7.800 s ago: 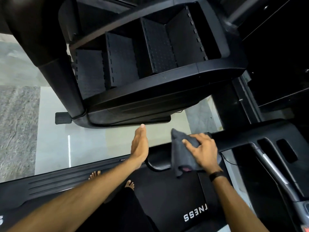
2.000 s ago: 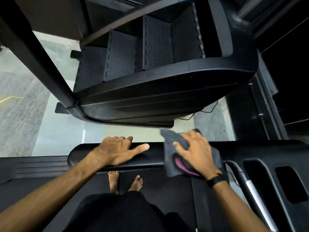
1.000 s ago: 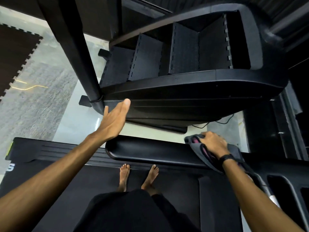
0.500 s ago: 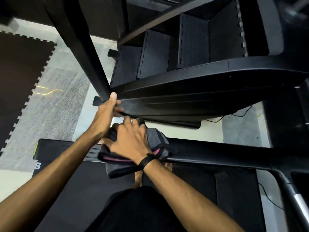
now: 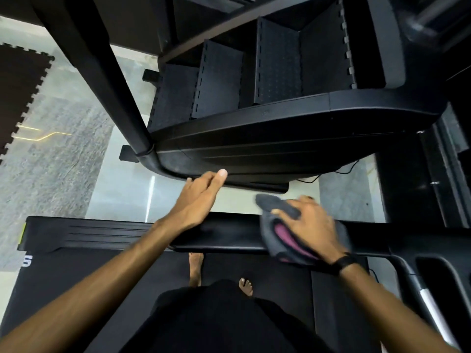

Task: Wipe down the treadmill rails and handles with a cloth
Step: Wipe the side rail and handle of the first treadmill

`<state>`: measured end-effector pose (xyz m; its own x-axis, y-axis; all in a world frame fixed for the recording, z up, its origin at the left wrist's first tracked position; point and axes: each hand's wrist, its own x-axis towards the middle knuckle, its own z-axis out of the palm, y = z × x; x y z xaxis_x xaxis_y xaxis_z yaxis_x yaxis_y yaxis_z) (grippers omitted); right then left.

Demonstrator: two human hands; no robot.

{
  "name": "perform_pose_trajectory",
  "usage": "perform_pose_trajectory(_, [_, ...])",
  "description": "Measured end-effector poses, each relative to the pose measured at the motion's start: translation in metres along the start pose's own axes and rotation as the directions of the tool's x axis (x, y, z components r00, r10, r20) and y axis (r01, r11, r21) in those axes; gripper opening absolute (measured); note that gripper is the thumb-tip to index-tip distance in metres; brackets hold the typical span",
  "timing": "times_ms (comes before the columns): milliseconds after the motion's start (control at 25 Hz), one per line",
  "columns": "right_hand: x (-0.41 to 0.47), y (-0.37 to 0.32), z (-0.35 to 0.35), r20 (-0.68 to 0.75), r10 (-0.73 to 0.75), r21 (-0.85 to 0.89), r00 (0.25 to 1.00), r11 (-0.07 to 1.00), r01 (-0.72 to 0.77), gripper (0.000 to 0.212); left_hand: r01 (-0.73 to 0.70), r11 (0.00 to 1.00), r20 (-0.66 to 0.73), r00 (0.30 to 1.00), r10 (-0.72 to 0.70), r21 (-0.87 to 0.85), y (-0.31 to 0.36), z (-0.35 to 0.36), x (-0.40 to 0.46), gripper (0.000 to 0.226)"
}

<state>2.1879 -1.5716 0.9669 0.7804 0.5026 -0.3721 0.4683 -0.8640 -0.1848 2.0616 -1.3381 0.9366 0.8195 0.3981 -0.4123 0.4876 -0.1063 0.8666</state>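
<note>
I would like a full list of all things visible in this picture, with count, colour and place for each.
cloth: one, grey with pink inside, on the handrail under the right hand
handrail: one, black, crosswise in front of the person
stair machine: one, black, beyond the handrail
treadmill belt: one, black, under the feet
foam mat: one, dark, floor at far left
cable: one, black, floor under the stair machine
wristband: one, black, right wrist
feet: two, bare, on the belt
left hand: open, above the handrail
right hand: pressing the cloth
</note>
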Motion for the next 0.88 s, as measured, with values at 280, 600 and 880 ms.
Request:
perform_pose_trajectory(280, [0.021, 0.009, -0.003, 0.020, 0.177, -0.125, 0.984, 0.977, -0.173, 0.043, 0.007, 0.978, -0.134, 0.990, -0.036, -0.210, -0.010, -0.014, -0.009, 0.072])
perform_pose_trajectory(600, [0.013, -0.163, 0.047, 0.102, -0.287, 0.042, 0.953, 0.958, 0.284, 0.052, -0.083, 0.996, -0.149, 0.986, 0.076, -0.039, 0.002, -0.006, -0.007, 0.080])
perform_pose_trajectory(880, [-0.005, -0.113, 0.039, -0.076, -0.257, 0.106, 0.964, 0.959, 0.264, 0.046, -0.044, 0.999, -0.049, 0.998, 0.044, 0.001, 0.025, 0.038, 0.004, 0.070])
